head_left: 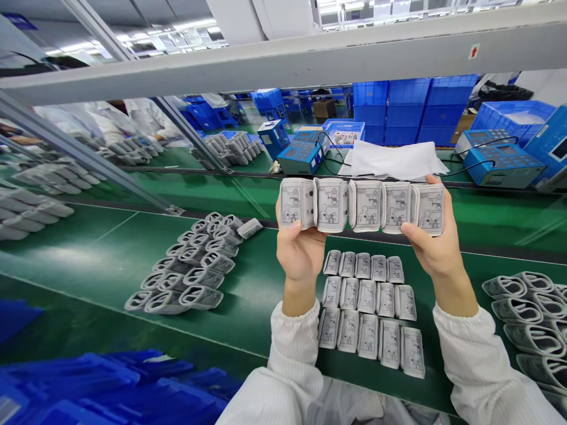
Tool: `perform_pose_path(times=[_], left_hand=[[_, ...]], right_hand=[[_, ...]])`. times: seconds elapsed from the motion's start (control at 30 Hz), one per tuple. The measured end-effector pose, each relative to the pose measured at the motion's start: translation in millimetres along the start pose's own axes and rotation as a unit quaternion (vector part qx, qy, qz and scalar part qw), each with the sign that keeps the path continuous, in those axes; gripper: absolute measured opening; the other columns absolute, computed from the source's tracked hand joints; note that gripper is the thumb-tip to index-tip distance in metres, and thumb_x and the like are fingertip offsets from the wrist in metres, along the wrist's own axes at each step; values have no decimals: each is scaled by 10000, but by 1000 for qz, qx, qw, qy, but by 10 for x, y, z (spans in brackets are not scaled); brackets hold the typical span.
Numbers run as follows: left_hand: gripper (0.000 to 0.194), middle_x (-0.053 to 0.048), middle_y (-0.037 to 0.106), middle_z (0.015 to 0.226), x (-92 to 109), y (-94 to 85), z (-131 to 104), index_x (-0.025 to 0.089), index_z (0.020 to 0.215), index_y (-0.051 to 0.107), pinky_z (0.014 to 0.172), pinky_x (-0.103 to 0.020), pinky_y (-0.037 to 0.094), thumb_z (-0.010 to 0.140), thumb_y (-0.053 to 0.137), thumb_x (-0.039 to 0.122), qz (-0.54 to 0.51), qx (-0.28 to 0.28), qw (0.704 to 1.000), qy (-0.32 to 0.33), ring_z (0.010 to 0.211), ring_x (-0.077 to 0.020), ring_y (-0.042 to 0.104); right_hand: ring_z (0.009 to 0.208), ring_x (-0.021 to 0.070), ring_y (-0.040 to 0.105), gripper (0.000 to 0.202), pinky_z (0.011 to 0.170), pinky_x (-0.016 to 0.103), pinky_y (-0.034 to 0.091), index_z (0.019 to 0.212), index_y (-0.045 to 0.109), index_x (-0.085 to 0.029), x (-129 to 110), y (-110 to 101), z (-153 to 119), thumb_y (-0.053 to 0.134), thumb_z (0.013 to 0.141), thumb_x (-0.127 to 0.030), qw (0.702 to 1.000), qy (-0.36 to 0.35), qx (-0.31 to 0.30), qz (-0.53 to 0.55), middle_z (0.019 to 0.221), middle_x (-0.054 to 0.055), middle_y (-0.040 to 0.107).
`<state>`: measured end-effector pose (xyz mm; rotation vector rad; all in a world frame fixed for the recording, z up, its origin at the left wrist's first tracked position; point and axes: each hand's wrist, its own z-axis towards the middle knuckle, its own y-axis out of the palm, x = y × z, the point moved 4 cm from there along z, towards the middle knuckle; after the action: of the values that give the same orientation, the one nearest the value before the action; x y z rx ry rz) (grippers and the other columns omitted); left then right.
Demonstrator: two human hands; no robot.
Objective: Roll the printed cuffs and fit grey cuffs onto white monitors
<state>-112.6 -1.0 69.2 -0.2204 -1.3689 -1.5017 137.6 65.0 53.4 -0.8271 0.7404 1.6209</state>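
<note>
A row of several folded grey wrist cuffs (367,203), printed with arm and figure diagrams, is raised above the bench and squeezed end to end between my hands. My left hand (303,252) grips the left end, its thumb on the front of the first cuff. At the other end, my right hand (436,251) closes round the last cuff, thumb in front and fingers behind. Below, more folded cuffs (367,296) lie print side up in three rows on the green work surface (257,295).
Rolled cuffs (190,262) stand grouped to the left, with another group (531,319) at the right edge. Behind a raised ledge are blue devices with cables (303,152), white sheets (394,159) and blue crates (411,109). A grey beam (283,62) crosses overhead. People in white sit far left.
</note>
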Motion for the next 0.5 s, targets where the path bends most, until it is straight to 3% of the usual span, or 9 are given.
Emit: perform_pose_path(times=[0.13, 0.27, 0.5], left_hand=[[685, -73, 733, 1471, -12, -33, 20, 348, 1498, 624, 905, -395, 683, 824, 735, 390, 3, 12, 1000, 9, 1262, -313, 742], [669, -56, 733, 1451, 12, -35, 33, 385, 1486, 620, 867, -362, 672, 835, 773, 400, 32, -12, 999, 35, 1233, -302, 752], [688, -52, 708, 1483, -8, -95, 76, 422, 1468, 646, 699, -304, 672, 811, 849, 399, 43, -10, 999, 32, 1178, -282, 748]], right_hand=[[1542, 401, 590, 1053, 1274, 687, 571, 1686, 416, -464, 4, 5, -2, 960, 797, -610, 1000, 7, 4, 5, 1647, 53, 587], [1536, 402, 594, 1068, 1303, 697, 544, 1674, 443, -441, 19, 7, 7, 983, 770, -622, 1000, 15, 13, 7, 1647, 65, 594], [1442, 367, 683, 971, 1197, 648, 646, 1663, 405, -457, 62, 76, 19, 916, 852, -615, 994, 74, -28, 71, 1568, 60, 659]])
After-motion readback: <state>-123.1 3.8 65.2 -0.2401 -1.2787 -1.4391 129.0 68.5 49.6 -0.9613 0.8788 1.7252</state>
